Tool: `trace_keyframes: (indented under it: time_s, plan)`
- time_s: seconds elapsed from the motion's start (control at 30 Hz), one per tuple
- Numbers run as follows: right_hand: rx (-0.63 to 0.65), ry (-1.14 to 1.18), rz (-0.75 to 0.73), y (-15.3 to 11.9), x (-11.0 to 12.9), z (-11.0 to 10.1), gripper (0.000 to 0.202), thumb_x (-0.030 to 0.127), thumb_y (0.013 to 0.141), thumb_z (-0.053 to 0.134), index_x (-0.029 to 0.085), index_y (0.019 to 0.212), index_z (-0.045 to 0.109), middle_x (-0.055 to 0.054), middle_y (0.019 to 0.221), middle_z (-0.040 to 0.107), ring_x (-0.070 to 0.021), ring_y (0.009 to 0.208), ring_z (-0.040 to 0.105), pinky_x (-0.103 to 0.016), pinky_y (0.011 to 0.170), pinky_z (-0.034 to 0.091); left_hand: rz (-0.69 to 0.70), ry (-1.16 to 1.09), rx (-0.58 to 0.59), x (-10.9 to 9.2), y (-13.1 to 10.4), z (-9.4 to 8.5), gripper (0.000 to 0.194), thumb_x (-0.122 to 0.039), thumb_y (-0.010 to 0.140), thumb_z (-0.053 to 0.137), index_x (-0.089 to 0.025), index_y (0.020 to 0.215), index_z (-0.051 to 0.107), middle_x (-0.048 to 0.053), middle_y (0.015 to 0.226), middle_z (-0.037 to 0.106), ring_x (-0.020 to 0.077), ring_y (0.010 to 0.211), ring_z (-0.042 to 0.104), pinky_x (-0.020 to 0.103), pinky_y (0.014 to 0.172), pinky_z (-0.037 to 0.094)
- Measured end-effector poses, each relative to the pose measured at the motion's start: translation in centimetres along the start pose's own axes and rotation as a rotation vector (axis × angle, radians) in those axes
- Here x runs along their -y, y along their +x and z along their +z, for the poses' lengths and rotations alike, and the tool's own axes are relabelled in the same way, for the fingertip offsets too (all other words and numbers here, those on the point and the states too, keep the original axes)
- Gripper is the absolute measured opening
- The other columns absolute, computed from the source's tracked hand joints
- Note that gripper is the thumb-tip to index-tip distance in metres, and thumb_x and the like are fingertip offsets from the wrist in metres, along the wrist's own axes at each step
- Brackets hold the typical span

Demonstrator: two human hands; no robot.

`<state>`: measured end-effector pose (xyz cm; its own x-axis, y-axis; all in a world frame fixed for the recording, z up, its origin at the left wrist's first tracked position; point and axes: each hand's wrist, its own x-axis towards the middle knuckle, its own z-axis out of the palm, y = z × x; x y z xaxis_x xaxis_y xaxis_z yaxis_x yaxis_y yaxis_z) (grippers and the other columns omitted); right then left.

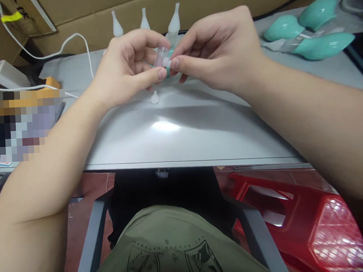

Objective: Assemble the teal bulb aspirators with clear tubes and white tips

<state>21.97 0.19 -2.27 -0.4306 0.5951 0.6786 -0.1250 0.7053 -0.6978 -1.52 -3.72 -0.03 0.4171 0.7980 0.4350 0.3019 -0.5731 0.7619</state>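
My left hand (137, 59) grips a small clear plastic cup-like part (160, 56) between thumb and fingers, above the table. The thumb and forefinger of my right hand (207, 49) pinch a small translucent piece (166, 62) at that part's right side. Whether the two pieces are joined, I cannot tell. Below my hands a little white nozzle tip (154, 97) stands upright on the table. Behind my hands rise three items with pointed white tips, the left tip (117, 25), the middle tip (144, 19) and the right tip (174, 18); their lower parts are largely hidden.
Several teal and clear bulb-shaped pieces (319, 45) lie at the back right of the grey table (200, 145). At left are a white charger (8, 74), white cables and a pixelated item (31, 123). Cardboard lines the back. A red plastic stool (296, 227) stands below right.
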Motion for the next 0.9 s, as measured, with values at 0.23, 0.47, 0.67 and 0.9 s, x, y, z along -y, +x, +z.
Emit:
trace_keyframes:
  time_s: [0.23, 0.47, 0.67, 0.9]
  plan:
    - [-0.018, -0.083, -0.04, -0.2, -0.3, 0.0, 0.004, 0.013, 0.087, 0.084, 0.015, 0.085, 0.084, 0.0, 0.08, 0.076, -0.0067, 0.066, 0.066, -0.016, 0.056, 0.05, -0.015, 0.002, 0.035, 0.1, -0.1, -0.3, 0.04, -0.053, 0.084, 0.097, -0.033, 0.114, 0.079, 0.002, 0.119, 0.084, 0.0269, 0.1, 0.08, 0.048, 0.085, 0.073]
    - [-0.001, -0.256, -0.082, 0.3, -0.9, -0.6, 0.012, 0.031, 0.088, 0.094, 0.028, 0.082, 0.084, 0.001, 0.079, 0.076, -0.0104, 0.069, 0.067, -0.022, 0.063, 0.055, 0.016, -0.063, 0.03, 0.0, -0.1, -0.1, 0.026, -0.024, 0.083, 0.092, -0.03, 0.106, 0.08, 0.002, 0.104, 0.081, 0.0251, 0.093, 0.08, 0.044, 0.077, 0.071]
    - [0.011, -0.366, -0.041, -0.1, 0.0, -0.7, 0.012, 0.028, 0.093, 0.091, 0.025, 0.086, 0.082, -0.001, 0.088, 0.078, -0.0164, 0.08, 0.069, -0.028, 0.069, 0.056, 0.002, -0.033, 0.02, -0.4, -0.2, 0.0, 0.024, -0.023, 0.083, 0.088, -0.029, 0.105, 0.08, 0.002, 0.097, 0.079, 0.0274, 0.092, 0.081, 0.044, 0.076, 0.069]
    - [0.013, -0.383, -0.052, -0.3, 0.1, -0.6, 0.01, 0.022, 0.095, 0.086, 0.024, 0.087, 0.08, 0.0, 0.089, 0.077, -0.0161, 0.082, 0.069, -0.028, 0.07, 0.057, 0.026, 0.034, 0.002, -0.2, 0.0, -0.1, 0.028, -0.035, 0.081, 0.088, -0.033, 0.108, 0.081, 0.002, 0.092, 0.076, 0.0282, 0.089, 0.08, 0.047, 0.082, 0.071]
